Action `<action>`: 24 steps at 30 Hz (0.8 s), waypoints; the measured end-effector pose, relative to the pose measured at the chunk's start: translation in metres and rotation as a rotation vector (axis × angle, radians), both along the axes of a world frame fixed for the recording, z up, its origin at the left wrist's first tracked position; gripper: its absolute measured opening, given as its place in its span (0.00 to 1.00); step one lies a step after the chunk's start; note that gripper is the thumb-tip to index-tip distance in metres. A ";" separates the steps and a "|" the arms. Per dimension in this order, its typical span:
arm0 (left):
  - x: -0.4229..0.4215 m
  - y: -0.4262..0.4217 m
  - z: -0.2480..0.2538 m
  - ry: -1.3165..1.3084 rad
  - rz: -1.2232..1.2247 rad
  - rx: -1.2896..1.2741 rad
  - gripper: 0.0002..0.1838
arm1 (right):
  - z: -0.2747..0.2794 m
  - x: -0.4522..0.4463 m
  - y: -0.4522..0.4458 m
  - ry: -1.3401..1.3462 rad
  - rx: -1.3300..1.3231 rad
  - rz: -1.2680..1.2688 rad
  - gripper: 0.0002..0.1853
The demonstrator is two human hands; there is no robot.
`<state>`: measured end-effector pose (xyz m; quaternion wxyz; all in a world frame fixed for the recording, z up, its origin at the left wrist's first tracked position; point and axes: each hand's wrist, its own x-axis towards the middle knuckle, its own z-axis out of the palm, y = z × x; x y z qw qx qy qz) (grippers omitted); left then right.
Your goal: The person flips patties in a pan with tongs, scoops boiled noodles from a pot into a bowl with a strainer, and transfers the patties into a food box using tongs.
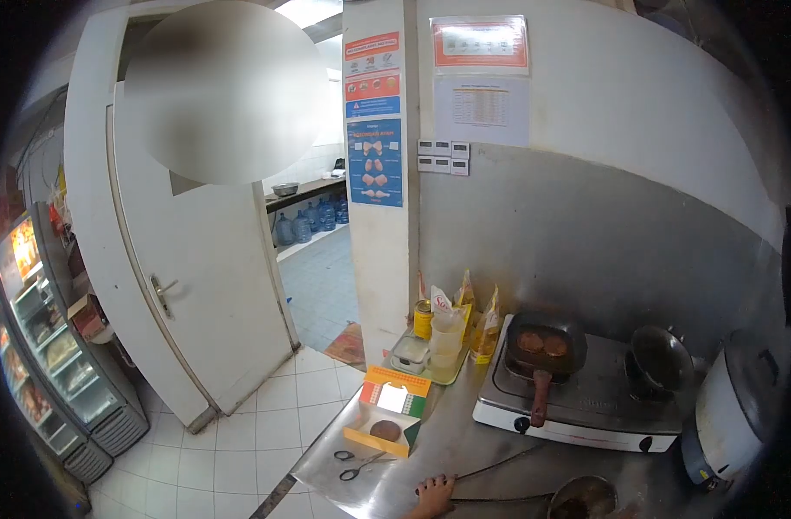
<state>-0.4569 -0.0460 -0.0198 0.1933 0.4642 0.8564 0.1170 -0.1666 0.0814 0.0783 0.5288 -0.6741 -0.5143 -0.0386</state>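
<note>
My left hand [434,499] is at the bottom centre, resting on the steel counter [490,467] with its fingertips slightly apart. Two thin dark lines run right from beside it, the lower one towards a round pan [581,499] at the bottom edge; I cannot tell whether it touches them. Scissors [350,473] lie to its upper left, close to an open orange and green box [374,430] holding a round brown patty [385,430]. My right hand is out of view.
Two brown patties sit in a square pan [544,346] on the gas stove [586,394], beside a second pan [661,359]. A tray [447,374] holds containers and bottles. A large cooker [741,406] stands right; a door [196,285] and glass-front fridge [62,346] are left.
</note>
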 end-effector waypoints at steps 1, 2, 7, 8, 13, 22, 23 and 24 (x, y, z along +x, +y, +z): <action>0.000 -0.001 0.001 0.017 0.007 -0.006 0.35 | -0.001 0.000 -0.001 0.003 -0.003 -0.004 0.17; -0.001 -0.001 0.003 0.026 -0.006 -0.026 0.35 | -0.001 0.001 -0.002 0.008 -0.004 -0.005 0.17; -0.011 -0.004 0.007 0.089 -0.101 -0.011 0.39 | -0.004 0.003 -0.004 0.023 -0.016 -0.028 0.18; -0.013 -0.003 0.004 0.097 -0.107 0.002 0.39 | -0.005 0.004 -0.004 0.024 -0.014 -0.035 0.18; -0.018 -0.003 0.000 0.162 -0.173 0.101 0.39 | -0.019 0.022 -0.011 0.040 -0.006 -0.088 0.18; -0.023 0.001 0.027 0.064 -0.206 0.075 0.34 | -0.034 0.053 -0.039 0.213 0.011 -0.212 0.18; -0.023 -0.001 0.029 0.059 -0.207 0.078 0.34 | -0.031 0.053 -0.043 0.228 0.002 -0.220 0.18; -0.023 -0.003 0.025 0.026 -0.210 0.088 0.34 | -0.028 0.053 -0.046 0.239 -0.009 -0.229 0.18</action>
